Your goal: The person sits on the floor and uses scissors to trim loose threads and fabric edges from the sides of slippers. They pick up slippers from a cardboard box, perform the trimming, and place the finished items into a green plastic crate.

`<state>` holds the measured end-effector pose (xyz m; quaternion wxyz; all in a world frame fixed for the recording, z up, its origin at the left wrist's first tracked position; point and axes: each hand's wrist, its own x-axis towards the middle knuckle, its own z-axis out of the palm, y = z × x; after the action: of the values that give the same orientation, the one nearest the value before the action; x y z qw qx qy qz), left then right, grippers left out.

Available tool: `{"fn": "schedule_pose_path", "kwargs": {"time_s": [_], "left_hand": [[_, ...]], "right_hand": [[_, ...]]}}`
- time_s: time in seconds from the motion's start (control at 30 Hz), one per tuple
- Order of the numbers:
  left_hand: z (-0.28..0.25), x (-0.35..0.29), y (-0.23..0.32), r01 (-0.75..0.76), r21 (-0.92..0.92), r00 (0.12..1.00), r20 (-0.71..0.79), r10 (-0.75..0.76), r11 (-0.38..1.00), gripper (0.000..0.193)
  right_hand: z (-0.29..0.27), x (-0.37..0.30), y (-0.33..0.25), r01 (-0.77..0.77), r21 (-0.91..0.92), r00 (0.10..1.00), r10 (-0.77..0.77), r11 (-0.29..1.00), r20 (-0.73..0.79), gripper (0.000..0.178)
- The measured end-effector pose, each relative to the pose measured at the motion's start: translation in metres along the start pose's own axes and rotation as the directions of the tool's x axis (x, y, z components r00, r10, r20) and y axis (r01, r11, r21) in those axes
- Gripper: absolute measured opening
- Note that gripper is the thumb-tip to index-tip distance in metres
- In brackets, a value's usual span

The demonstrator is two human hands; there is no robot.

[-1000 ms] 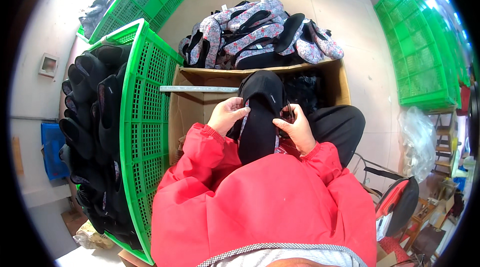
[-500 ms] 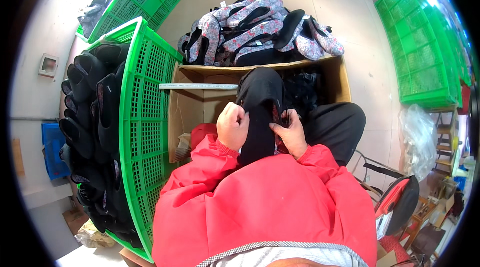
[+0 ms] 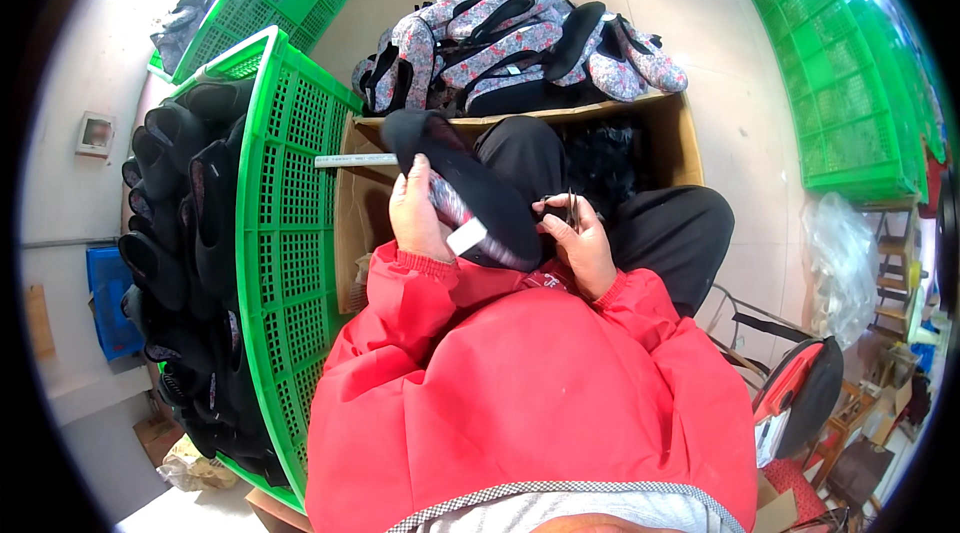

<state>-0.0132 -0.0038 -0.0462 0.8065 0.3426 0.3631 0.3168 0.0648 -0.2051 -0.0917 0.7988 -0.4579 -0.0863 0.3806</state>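
Observation:
A black slipper [image 3: 492, 195] with a flowered lining and a white tag tilts over my lap. My left hand [image 3: 416, 215] is closed round its left side. Just to the right of the slipper, my right hand [image 3: 586, 245] is closed on small dark thread snips [image 3: 572, 209], their points up beside the fingers. Beyond my knees, several flowered slippers with black soles [image 3: 520, 38] lie in a heap at the far edge of an open cardboard box [image 3: 668, 133].
At my left a green plastic crate [image 3: 290, 263] stands close, full of black slippers [image 3: 190, 273]. Other green crates [image 3: 840, 83] stand far right and far left. A pale bar [image 3: 355, 161] lies across the box's left side. A chair [image 3: 800, 383] is at the right.
The slipper has come up off my knee and turned, moving left with my left hand, so its lining and tag show. My right hand stays near the knee with the snips.

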Motion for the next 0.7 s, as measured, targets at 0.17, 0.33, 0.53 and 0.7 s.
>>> {"fn": "schedule_pose_path", "kwargs": {"time_s": [0.17,0.33,0.53,0.7], "left_hand": [[0.018,-0.017,0.012,-0.033,-0.099,0.998,-0.057,0.027,0.995,0.013],[0.024,-0.027,0.005,-0.046,-0.038,0.999,-0.021,0.045,0.998,0.014],[0.014,-0.044,-0.032,-0.189,0.176,0.965,0.217,0.149,0.966,0.015],[-0.007,-0.031,-0.042,0.003,0.508,0.872,0.42,-0.251,0.861,0.029]], "right_hand": [[0.002,-0.005,-0.01,0.088,0.027,0.99,-0.09,0.996,0.109,0.033],[-0.001,-0.003,0.001,0.145,0.083,0.984,-0.153,0.986,0.094,0.029],[-0.007,-0.004,-0.004,0.02,0.032,1.0,-0.019,0.999,-0.024,0.018],[-0.022,-0.002,-0.004,0.02,-0.159,0.99,-0.042,0.987,-0.136,0.018]]}}
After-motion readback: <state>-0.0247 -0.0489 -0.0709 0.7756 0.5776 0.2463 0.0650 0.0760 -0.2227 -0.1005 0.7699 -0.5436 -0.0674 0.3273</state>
